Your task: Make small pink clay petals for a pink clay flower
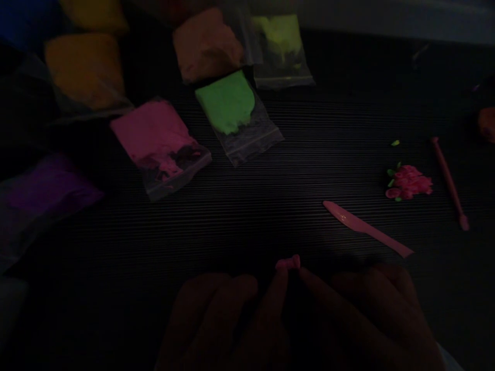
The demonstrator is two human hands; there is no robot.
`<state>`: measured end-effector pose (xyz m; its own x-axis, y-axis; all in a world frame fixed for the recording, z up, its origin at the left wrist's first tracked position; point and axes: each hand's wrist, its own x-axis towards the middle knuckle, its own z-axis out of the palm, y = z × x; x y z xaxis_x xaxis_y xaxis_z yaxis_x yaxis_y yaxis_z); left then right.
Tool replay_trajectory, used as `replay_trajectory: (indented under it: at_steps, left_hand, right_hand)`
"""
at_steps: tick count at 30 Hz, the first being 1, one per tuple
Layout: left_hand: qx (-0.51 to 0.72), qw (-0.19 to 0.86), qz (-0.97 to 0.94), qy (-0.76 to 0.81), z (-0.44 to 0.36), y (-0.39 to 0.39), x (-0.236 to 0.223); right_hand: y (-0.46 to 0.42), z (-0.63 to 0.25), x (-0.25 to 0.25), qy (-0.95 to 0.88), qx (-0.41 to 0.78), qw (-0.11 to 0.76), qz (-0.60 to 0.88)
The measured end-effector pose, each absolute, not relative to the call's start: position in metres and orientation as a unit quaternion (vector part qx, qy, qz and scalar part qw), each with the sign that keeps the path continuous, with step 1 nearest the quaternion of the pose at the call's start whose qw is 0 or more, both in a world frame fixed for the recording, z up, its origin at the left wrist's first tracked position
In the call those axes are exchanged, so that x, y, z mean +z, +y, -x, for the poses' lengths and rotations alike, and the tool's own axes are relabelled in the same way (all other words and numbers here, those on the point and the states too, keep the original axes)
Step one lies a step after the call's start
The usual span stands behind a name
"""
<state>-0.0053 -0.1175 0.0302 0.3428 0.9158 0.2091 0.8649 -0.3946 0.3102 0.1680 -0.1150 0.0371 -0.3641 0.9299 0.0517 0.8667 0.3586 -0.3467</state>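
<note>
A small piece of pink modelling clay (288, 263), narrow in the middle and wider at both ends, is at my fingertips at the bottom centre. My left hand (228, 319) has a fingertip against the clay's left part, its other fingers curled. A fingertip of my right hand (367, 314) meets the clay's right end, with the remaining fingers folded. Both hands are very dark, so the thumbs are hard to make out. Just beyond my right hand lies a pink plastic clay knife (363, 225). Farther right is a cluster of pink clay flowers (410, 182) with green leaves.
A thin pink modelling tool (448, 180) lies at the right, near a tiny yellow-green bit (395, 142). Bags of pink clay (154, 131), green clay (228, 103), orange clay (87, 69), purple clay (50, 185) and yellow clay (280, 36) lie on the dark ribbed table (240, 216).
</note>
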Motion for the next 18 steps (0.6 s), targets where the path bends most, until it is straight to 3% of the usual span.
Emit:
replay_trajectory:
  at_steps: [18]
  left_hand:
    - [0.157,0.048,-0.861,0.482,0.0115,-0.1167,0.0269]
  right_hand:
    - [-0.114,-0.1647,0.038,-0.824,0.137,0.111,0.538]
